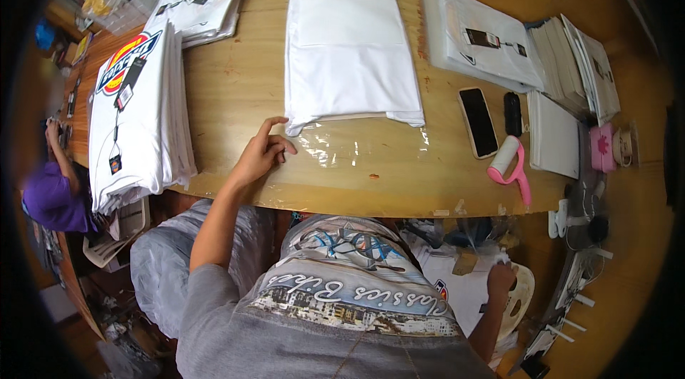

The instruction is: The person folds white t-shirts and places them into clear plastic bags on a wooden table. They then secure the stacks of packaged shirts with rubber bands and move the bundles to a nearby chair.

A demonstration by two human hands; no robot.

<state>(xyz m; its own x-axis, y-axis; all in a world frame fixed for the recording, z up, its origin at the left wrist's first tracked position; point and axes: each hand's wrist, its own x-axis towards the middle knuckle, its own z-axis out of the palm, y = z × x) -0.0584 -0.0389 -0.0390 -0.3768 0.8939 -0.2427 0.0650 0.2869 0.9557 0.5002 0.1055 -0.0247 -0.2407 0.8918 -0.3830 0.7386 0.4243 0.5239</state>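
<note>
A white T-shirt (349, 58), folded to a neat rectangle, lies mid-table. Clear plastic film (342, 145) shows along its near edge, shiny and creased; whether it encloses the shirt I cannot tell. My left hand (265, 154) is beside the shirt's near left corner, index finger stretched toward it, the others loosely bent and holding nothing. Low on the right, below table level, my right hand (501, 279) is closed on a bunched bit of a white T-shirt (464, 293) with a coloured print. Its fingertips are partly hidden.
Stacked white T-shirts (143, 122) with black tags stand left; another pile (203, 4) lies behind. Bagged shirts (485, 40) lie at the far right. Nearer are a phone (477, 122), a black oblong case (512, 114) and a pink-handled roller (508, 165). Someone in purple (53, 197) sits far left.
</note>
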